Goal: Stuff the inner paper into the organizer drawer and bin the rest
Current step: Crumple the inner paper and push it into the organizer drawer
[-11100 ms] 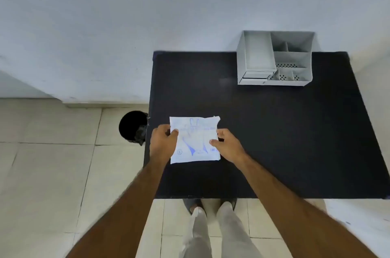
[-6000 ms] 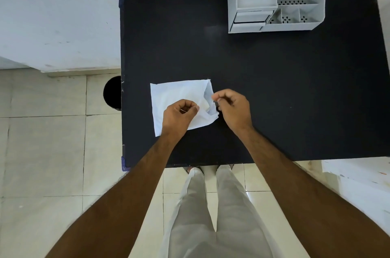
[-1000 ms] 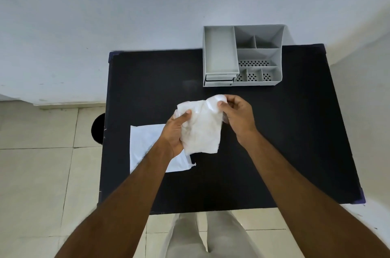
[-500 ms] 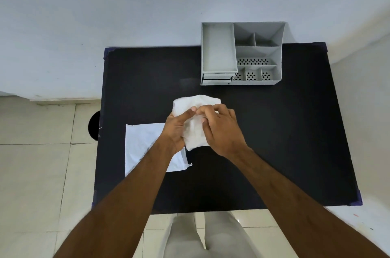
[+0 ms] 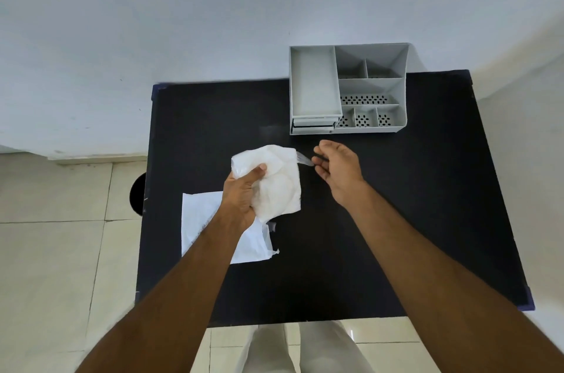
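Observation:
My left hand (image 5: 241, 195) grips the crumpled white inner paper (image 5: 279, 189) a little above the black table (image 5: 381, 220). My right hand (image 5: 337, 169) is to the right of the bundle, its fingertips pinched on a thin translucent tip (image 5: 303, 159) that sticks out from the paper's upper right corner. The torn white outer wrapper (image 5: 207, 220) lies flat on the table under my left forearm. The grey organizer (image 5: 370, 88) stands at the table's far edge. Its two small drawers (image 5: 314, 126) at the front left are pushed in.
A round black bin (image 5: 137, 195) stands on the tiled floor just left of the table, partly hidden by the table's edge. A white wall runs behind the table. My legs show below the near edge.
My right hand has come off the bundle and moved right, drawing a thin translucent tip out with it. My left hand keeps the inner paper. The wrapper has not moved.

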